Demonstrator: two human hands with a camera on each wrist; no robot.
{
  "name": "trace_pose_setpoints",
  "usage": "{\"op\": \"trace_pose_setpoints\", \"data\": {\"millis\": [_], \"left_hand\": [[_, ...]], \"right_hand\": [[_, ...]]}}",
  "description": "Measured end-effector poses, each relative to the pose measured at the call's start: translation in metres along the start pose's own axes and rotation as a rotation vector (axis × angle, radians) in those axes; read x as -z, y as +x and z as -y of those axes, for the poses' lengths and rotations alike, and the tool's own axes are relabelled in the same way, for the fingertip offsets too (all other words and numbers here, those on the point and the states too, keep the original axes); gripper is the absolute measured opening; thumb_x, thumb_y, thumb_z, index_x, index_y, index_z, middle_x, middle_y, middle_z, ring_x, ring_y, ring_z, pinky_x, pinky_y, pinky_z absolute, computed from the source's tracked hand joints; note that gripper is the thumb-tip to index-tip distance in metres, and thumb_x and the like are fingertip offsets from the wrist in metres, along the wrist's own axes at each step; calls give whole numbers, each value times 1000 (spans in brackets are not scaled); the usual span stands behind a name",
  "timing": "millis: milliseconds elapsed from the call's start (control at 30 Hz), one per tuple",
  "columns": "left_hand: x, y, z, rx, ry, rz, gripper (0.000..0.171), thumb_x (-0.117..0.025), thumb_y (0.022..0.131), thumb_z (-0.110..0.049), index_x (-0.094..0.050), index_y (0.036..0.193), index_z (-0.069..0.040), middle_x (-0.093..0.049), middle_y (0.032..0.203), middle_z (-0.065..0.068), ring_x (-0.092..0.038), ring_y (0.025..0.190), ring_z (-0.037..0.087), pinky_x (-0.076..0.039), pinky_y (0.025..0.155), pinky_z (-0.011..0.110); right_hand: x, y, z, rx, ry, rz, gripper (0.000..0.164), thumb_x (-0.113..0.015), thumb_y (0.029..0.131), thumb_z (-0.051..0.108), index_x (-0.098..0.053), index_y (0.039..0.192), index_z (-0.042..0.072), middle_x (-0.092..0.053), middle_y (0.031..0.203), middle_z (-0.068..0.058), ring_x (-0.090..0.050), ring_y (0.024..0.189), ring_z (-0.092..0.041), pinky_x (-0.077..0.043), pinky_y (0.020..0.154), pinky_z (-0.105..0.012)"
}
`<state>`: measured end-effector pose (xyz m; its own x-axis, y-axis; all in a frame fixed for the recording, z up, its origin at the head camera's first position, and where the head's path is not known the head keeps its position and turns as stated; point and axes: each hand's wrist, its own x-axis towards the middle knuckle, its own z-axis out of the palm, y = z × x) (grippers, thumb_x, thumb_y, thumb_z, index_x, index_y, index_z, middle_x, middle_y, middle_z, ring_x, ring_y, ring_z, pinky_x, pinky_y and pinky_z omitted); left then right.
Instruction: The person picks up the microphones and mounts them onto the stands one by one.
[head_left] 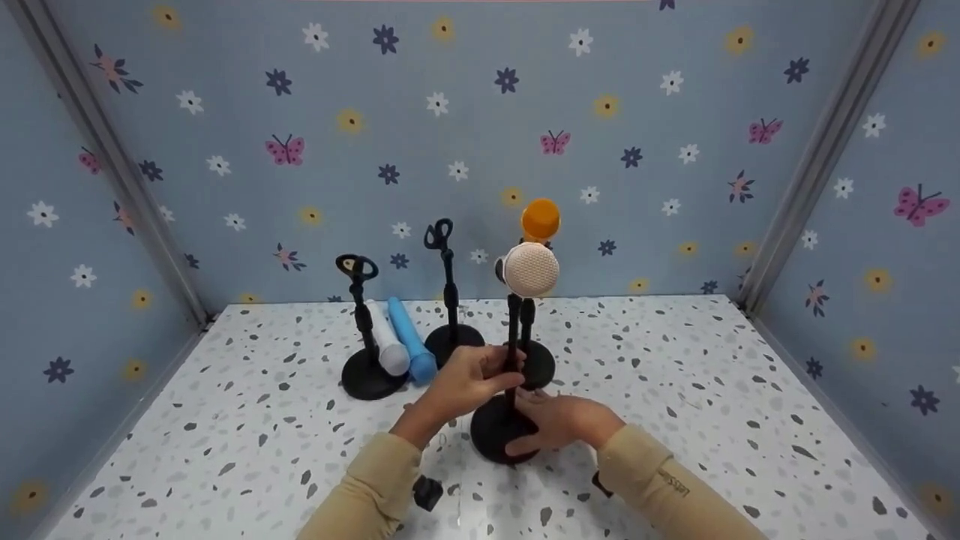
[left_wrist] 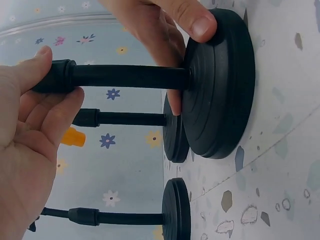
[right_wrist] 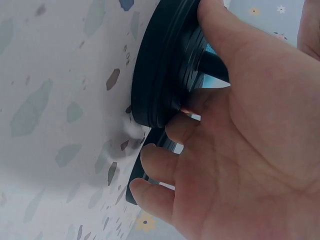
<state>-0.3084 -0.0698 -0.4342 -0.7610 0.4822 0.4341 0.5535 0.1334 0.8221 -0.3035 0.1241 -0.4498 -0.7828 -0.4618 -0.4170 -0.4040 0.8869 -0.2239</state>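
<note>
A black microphone stand point(head_left: 493, 433) with a round base is upright in front of me. At its top sits a microphone point(head_left: 531, 270) with a pale mesh head. My left hand point(head_left: 469, 382) pinches the pole between thumb and fingers, at the thicker collar point(left_wrist: 59, 76) in the left wrist view. Down at the base, my right hand point(head_left: 562, 421) grips the disc, its thumb over the upper face. In the right wrist view the base point(right_wrist: 155, 75) is close over the speckled table, and the fingers hide part of its edge.
Right behind is another stand point(head_left: 540, 366) bearing an orange microphone point(head_left: 541, 219). Two stands with bare clips, one at left point(head_left: 367, 379) and one farther back point(head_left: 450, 292), flank a white microphone point(head_left: 388, 349) and a blue microphone point(head_left: 409, 337). Flower-patterned walls enclose the table point(head_left: 675, 375).
</note>
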Motion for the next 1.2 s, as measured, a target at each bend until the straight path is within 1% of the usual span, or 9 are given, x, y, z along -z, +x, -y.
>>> {"op": "trace_pose_setpoints", "data": {"millis": [233, 367, 433, 567, 700, 867, 1000, 1100, 1200], "left_hand": [[-7, -1, -2, -70, 173, -117, 20, -82, 88, -17, -76, 103, -5, -77, 96, 6, -73, 84, 7, -59, 71, 25], [-9, 0, -3, -117, 222, -130, 22, -80, 90, -19, -74, 105, -3, -77, 98, 9, -73, 88, 9, -58, 76, 25], [-9, -1, -3, -110, 190, -104, 25, -76, 94, -18, -72, 114, -3, -76, 105, 8, -72, 97, 12, -57, 84, 27], [-7, -3, -3, -39, 25, -38, 33, -65, 100, -12, -63, 132, -1, -70, 123, 9, -65, 117, 24, -52, 98, 32], [-6, -2, -4, -4, -55, -51, 32, -66, 99, -7, -65, 130, -1, -72, 120, 7, -67, 115, 28, -52, 98, 33], [-10, 0, -6, -53, -10, -141, 25, -75, 92, -7, -74, 116, -3, -76, 104, 5, -72, 102, 23, -57, 88, 31], [-16, 0, -7, -94, 65, -252, 24, -82, 85, -13, -77, 108, -5, -77, 97, 4, -75, 92, 22, -59, 79, 29], [-20, 0, -8, -108, 113, -325, 27, -85, 82, -19, -78, 106, -7, -77, 95, 3, -74, 86, 18, -60, 75, 28], [-22, -2, -8, -116, 142, -366, 30, -86, 81, -23, -78, 106, -9, -76, 94, 4, -73, 83, 16, -60, 72, 28]], "right_hand": [[0, -1, 0, -15, 9, -1, 101, -61, 87, 73, -21, 163, 20, -19, 168, -4, -31, 148, -31, -34, 115, -50], [1, -1, 0, -15, 5, -1, 100, -59, 88, 73, -19, 164, 22, -18, 168, -3, -32, 147, -30, -35, 114, -50], [2, -2, 0, -5, 4, 2, 99, -59, 89, 72, -17, 164, 23, -16, 168, -3, -31, 148, -29, -36, 113, -49], [1, -2, 0, 21, 16, 10, 99, -59, 90, 71, -15, 164, 24, -14, 169, 1, -25, 151, -25, -36, 113, -47], [1, -2, -1, 23, 32, 9, 99, -59, 90, 71, -15, 164, 23, -13, 169, 2, -23, 151, -25, -34, 114, -48], [1, -3, -2, 9, 21, -1, 100, -59, 89, 72, -17, 164, 22, -14, 169, 0, -27, 150, -27, -35, 114, -49], [0, -3, -2, 17, 16, -7, 100, -59, 89, 71, -16, 164, 22, -14, 169, -2, -28, 149, -29, -35, 114, -50], [-1, -2, -1, 12, 20, -5, 100, -59, 89, 72, -15, 164, 23, -14, 169, -2, -27, 150, -29, -35, 113, -52], [-1, -1, -1, 12, 28, -1, 100, -60, 89, 72, -14, 164, 24, -13, 169, -1, -25, 151, -28, -33, 114, -52]]}}
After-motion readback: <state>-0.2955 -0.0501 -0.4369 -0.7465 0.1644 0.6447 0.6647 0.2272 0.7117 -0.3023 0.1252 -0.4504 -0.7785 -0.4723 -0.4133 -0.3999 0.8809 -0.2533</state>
